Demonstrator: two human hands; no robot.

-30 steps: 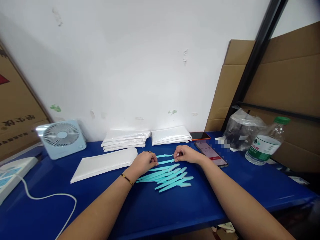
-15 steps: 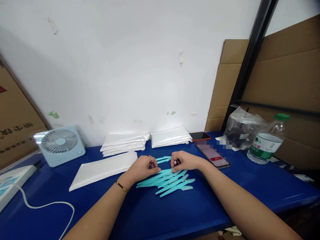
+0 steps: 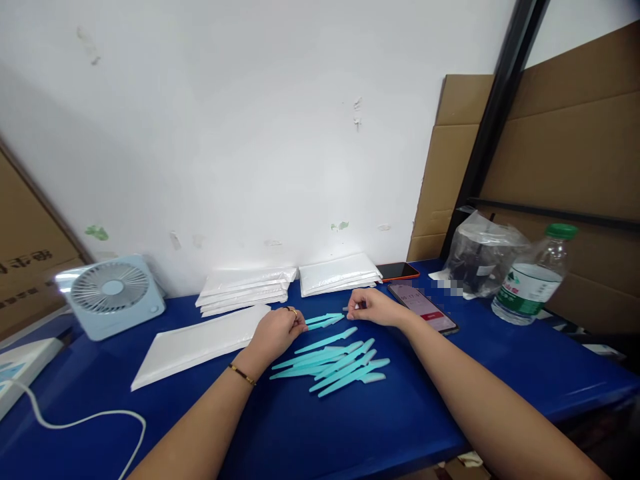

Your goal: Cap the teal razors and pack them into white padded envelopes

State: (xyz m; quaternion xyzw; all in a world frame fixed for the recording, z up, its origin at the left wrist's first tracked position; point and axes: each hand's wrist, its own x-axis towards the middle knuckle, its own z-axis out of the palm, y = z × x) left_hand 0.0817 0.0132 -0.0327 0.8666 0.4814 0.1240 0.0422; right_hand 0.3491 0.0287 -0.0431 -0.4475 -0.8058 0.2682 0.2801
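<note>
My left hand [image 3: 278, 328], wearing a ring and bracelet, pinches the handle end of a teal eyebrow razor [image 3: 325, 321]; a second one lies close along it. To the right, my right hand [image 3: 370, 307] has thumb and fingers together on a small greyish, see-through piece [image 3: 346, 309], too small to make out fully. Between and below the hands, a single razor [image 3: 326, 341] lies apart from a fanned pile of several teal razors [image 3: 330, 365]. Beside my left wrist rests a long white padded envelope [image 3: 200, 343].
Stacks of white padded envelopes [image 3: 245, 288] stand against the wall. A light blue fan [image 3: 113, 293] and a white cable [image 3: 85, 419] are on the left. At right are a lit phone [image 3: 425, 310], another phone [image 3: 399, 271], a plastic bag [image 3: 483, 257] and a water bottle [image 3: 530, 283].
My hands have moved apart, the left one leftward and the right one slightly up. A razor that was between them now lies on the table above the pile. The view has shifted slightly.
</note>
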